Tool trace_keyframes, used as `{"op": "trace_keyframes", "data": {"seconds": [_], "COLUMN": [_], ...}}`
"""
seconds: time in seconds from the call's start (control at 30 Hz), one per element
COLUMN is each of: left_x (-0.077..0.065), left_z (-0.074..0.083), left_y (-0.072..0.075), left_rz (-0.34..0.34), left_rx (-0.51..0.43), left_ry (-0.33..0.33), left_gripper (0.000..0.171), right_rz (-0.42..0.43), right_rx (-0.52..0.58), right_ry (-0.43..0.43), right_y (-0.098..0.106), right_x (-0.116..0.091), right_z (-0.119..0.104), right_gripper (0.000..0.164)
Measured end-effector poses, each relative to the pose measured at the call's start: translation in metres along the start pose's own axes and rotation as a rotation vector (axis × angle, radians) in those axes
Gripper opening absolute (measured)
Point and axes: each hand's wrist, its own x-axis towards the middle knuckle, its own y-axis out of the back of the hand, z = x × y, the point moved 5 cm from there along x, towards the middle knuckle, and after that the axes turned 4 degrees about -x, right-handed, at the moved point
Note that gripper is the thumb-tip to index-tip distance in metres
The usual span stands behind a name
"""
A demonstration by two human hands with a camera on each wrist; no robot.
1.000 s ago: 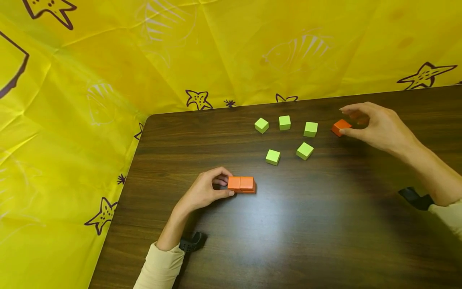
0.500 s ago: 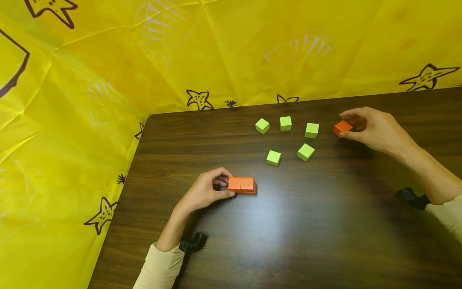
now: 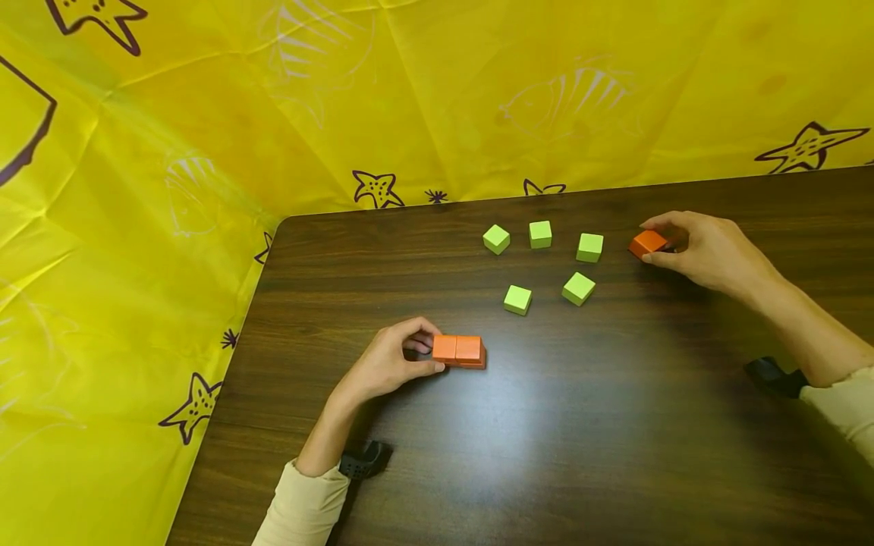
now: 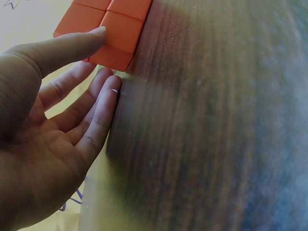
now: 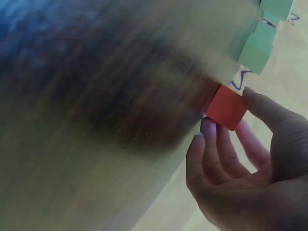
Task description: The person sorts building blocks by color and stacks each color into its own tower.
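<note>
At the far left, a yellow cloth (image 3: 89, 250) printed with starfish and fish hangs beside the dark wood-grain table (image 3: 382, 258) and continues along its far edge. A light beige left sleeve (image 3: 300, 504) enters from the bottom, with a black wrist device (image 3: 365, 460) just beyond its cuff.

The left hand (image 3: 388, 358) grasps the left end of an orange stack (image 3: 459, 351) on the table: the thumb lies against the near face, and the other fingers reach around toward the far side. In the left wrist view, the joints of the stack show blocks set flush against one another, side by side and one above another.

To the right and farther back, five separate light green blocks stand on the table. The far row holds three: left (image 3: 496, 239), middle (image 3: 540, 234) and right (image 3: 590, 247). The near row holds two: left (image 3: 517, 300) and right (image 3: 579, 289).

Right of these, near the far edge, a single red-orange block (image 3: 647, 243) sits between the thumb and fingers of the right hand (image 3: 717, 250), which pinch it. A second black device (image 3: 774, 377) and a beige right sleeve (image 3: 843, 406) follow at the far right.
</note>
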Motion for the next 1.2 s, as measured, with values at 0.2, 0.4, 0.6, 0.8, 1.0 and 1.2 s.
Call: {"op": "trace_keyframes", "data": {"seconds": [0.2, 0.4, 0.6, 0.8, 1.0, 1.2], "left_x": [0.0, 0.0001, 0.0009, 0.0006, 0.0004, 0.0002], "left_z": [-0.0012, -0.0022, -0.0027, -0.0006, -0.0009, -0.0005], "left_y": [0.0, -0.0003, -0.0004, 0.0002, 0.0004, 0.0006], "left_rz": [0.0, 0.006, 0.006, 0.006, 0.006, 0.002], "left_rx": [0.002, 0.006, -0.005, -0.009, -0.008, -0.003], "left_ry": [0.0, 0.003, 0.011, 0.017, 0.017, 0.013], "left_gripper": [0.036, 0.037, 0.037, 0.037, 0.038, 0.037], "right_rz": [0.007, 0.005, 0.014, 0.019, 0.05, 0.064], "right_rx": [0.012, 0.018, 0.005, -0.007, -0.041, -0.037], "right_ry": [-0.01, -0.034, -0.053, -0.057, -0.053, -0.06], "right_y": [0.0004, 0.0001, 0.0016, 0.0029, 0.0061, 0.0095], "right_x": [0.0006, 0.0004, 0.0009, -0.0007, -0.0051, -0.0078], "right_z": [0.0007, 0.0025, 0.0052, 0.0064, 0.0059, 0.0052], "right_gripper": [0.05, 0.049, 0.048, 0.046, 0.039, 0.037]}}
